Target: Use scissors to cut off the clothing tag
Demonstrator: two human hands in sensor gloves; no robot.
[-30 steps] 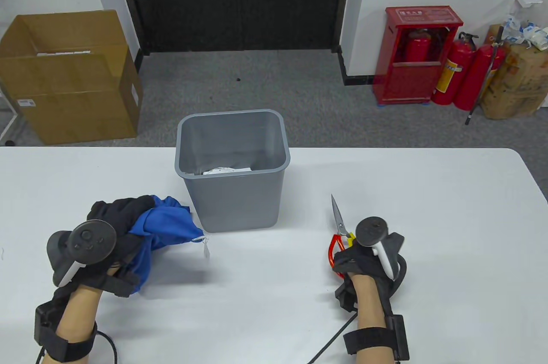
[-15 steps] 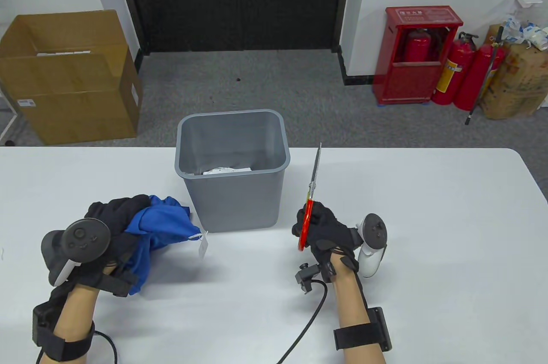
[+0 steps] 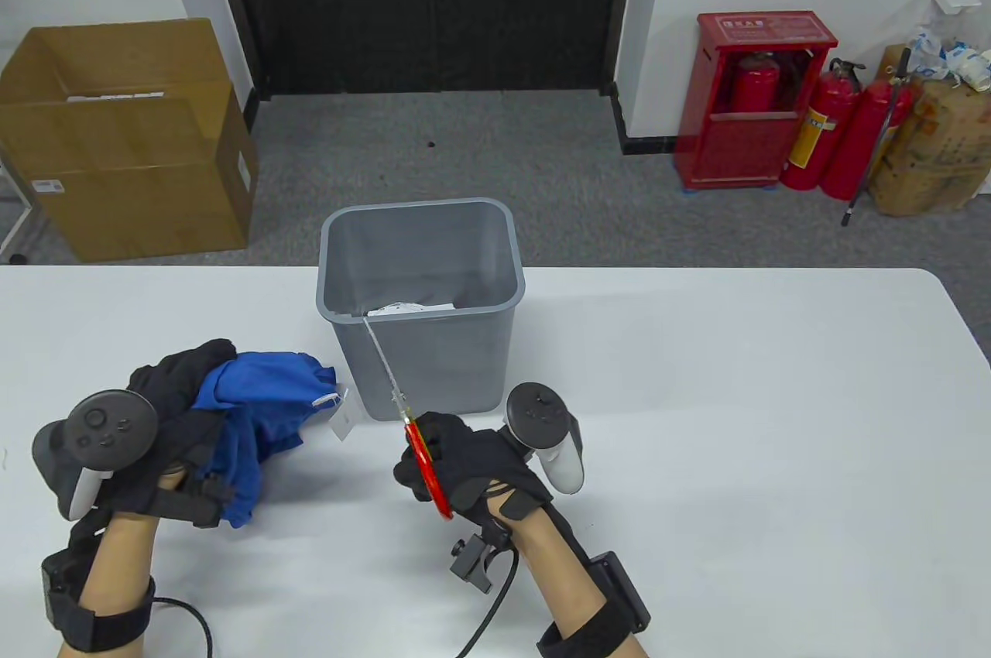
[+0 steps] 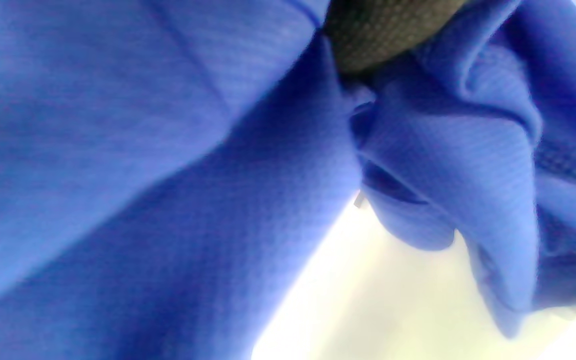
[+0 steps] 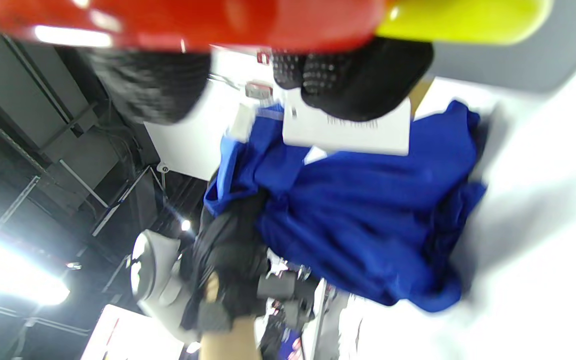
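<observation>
My left hand (image 3: 166, 418) grips a bunched blue garment (image 3: 255, 418) just above the table at the left; the cloth fills the left wrist view (image 4: 218, 200). A white tag (image 3: 341, 416) hangs on a string from the garment's right tip. My right hand (image 3: 457, 468) holds red-handled scissors (image 3: 422, 460), blades (image 3: 382, 360) together and pointing up-left across the grey bin's front, just right of the tag. The right wrist view shows the red handle (image 5: 193, 20), the tag (image 5: 348, 132) and the garment (image 5: 363, 210).
A grey waste bin (image 3: 418, 302) with white paper inside stands at the middle of the white table (image 3: 735, 395), right behind both hands. On the floor behind are a cardboard box (image 3: 124, 139) and a red extinguisher cabinet (image 3: 755, 101).
My right hand carried the scissors left from the table's middle-right to just beside the tag, tilting the blades up-left. My left hand with the garment shifted slightly left.
</observation>
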